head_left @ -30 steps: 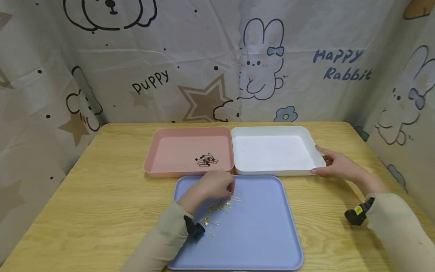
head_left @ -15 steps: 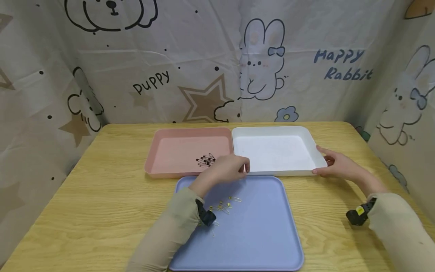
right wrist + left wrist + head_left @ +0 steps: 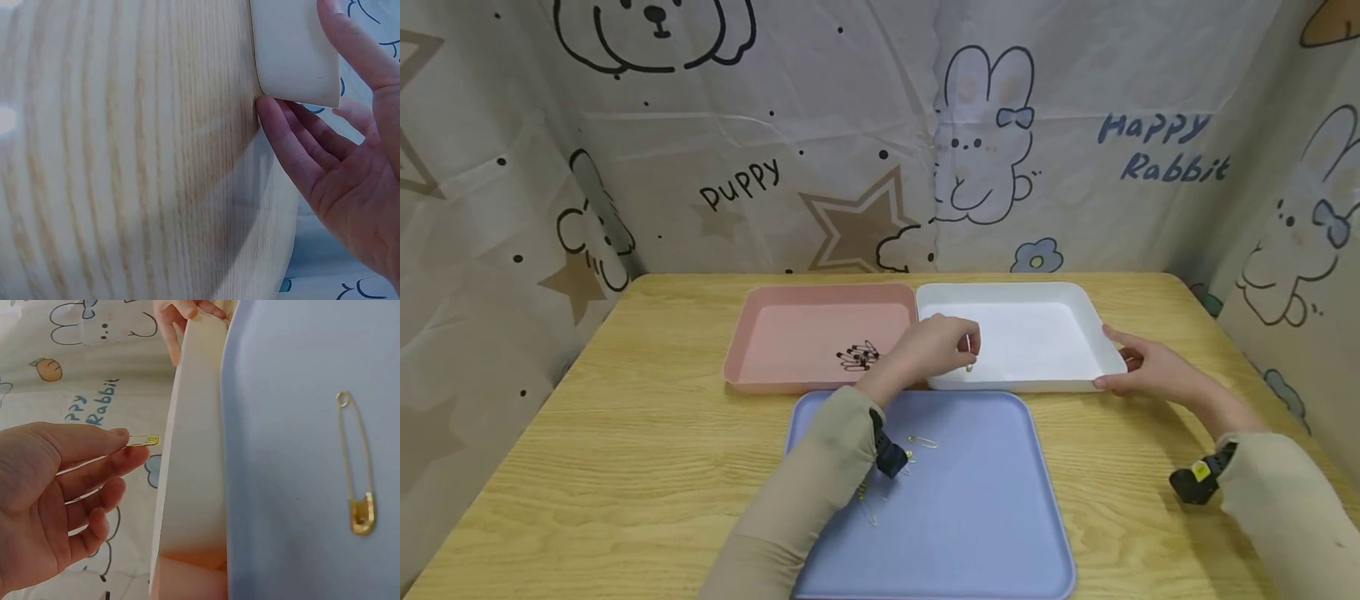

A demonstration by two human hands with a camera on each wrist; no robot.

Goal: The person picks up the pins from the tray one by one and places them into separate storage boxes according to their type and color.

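Thumb and index finger of my left hand (image 3: 934, 346) pinch a gold safety pin (image 3: 152, 440), which hangs over the front left part of the white tray (image 3: 1018, 329). The other fingers are loosely bent in the left wrist view. At that tray's front right corner, my right hand (image 3: 1157, 371) grips the wall, thumb and fingers on either side of the corner. Several more gold safety pins (image 3: 922, 442) lie on the blue tray (image 3: 977, 508), partly hidden by the left forearm. One loose safety pin (image 3: 362, 515) shows large in the left wrist view.
A pink tray (image 3: 790, 333) stands left of the white one and holds a small heap of black safety pins (image 3: 857, 357). All three trays sit close together on a wooden table (image 3: 625, 467). A printed cloth (image 3: 850, 125) hangs behind and at the sides.
My left hand has lifted from the blue tray and moved forward and right over the white tray, carrying a gold safety pin. The right hand stays at the white tray's corner.
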